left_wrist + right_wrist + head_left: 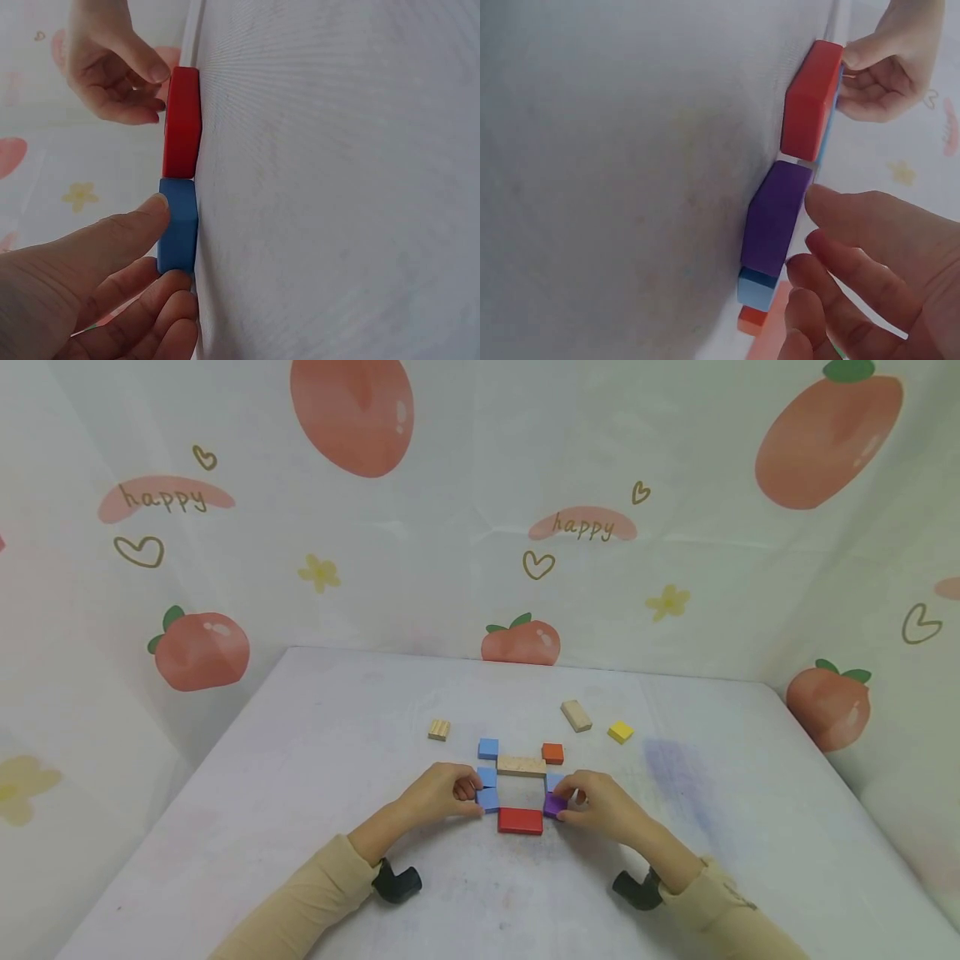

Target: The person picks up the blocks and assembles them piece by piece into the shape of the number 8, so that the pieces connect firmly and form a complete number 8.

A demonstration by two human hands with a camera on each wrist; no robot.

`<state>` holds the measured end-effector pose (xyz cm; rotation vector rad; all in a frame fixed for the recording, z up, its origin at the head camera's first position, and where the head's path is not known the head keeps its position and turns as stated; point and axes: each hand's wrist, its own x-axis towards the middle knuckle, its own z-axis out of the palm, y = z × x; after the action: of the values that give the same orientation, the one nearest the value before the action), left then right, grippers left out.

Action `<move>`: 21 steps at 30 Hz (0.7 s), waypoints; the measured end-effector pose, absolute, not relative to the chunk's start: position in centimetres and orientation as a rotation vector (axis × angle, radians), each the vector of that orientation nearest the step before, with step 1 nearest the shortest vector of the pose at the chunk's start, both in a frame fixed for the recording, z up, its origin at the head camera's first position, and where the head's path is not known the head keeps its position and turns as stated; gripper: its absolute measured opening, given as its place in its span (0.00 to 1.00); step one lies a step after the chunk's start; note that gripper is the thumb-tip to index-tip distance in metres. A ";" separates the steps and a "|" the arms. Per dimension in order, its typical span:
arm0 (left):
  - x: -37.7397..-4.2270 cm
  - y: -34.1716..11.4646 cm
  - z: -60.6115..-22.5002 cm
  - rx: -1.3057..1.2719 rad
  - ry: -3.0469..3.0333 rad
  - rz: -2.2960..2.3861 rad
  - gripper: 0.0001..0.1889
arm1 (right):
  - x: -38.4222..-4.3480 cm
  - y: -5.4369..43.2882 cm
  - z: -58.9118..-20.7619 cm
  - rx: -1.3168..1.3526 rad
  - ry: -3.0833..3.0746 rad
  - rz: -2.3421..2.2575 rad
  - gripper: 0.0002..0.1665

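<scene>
Small blocks lie in a ring on the table. My left hand (442, 792) pinches a blue block (178, 229) at the ring's near left corner, thumb on one side and fingers on the other. At the near right corner, the thumb and fingers of my right hand (600, 806) hold the edges of a purple block (776, 217). Between these two lies a long red block (520, 821). Behind them sit another blue block (487, 777) on the left and a light blue block (554, 781) on the right, partly hidden by my fingers. A wooden block (521, 766) spans the far side.
Beyond the ring's far corners sit a blue block (488, 748) and an orange-red block (552, 753). Farther back lie a striped wooden block (439, 730), a plain wooden block (576, 716) and a yellow block (620, 732). A printed curtain (465, 568) hangs behind the table (337, 710).
</scene>
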<state>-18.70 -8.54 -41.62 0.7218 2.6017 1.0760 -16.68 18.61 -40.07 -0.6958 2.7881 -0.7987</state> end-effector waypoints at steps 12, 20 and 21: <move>-18.8 -8.5 -41.8 0.708 2.590 1.087 0.14 | -16.7 18.6 -40.4 -0.693 2.799 -0.809 0.11; -18.8 -8.5 -41.8 0.713 2.601 1.077 0.14 | -16.8 18.4 -40.5 -0.664 2.795 -0.823 0.11; -18.8 -8.5 -41.7 0.715 2.601 1.077 0.14 | -16.8 18.4 -40.5 -0.660 2.794 -0.824 0.11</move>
<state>-18.77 -8.53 -41.74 0.7147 2.6010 1.0770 -16.79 18.38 -40.51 -0.6596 2.7940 -0.8243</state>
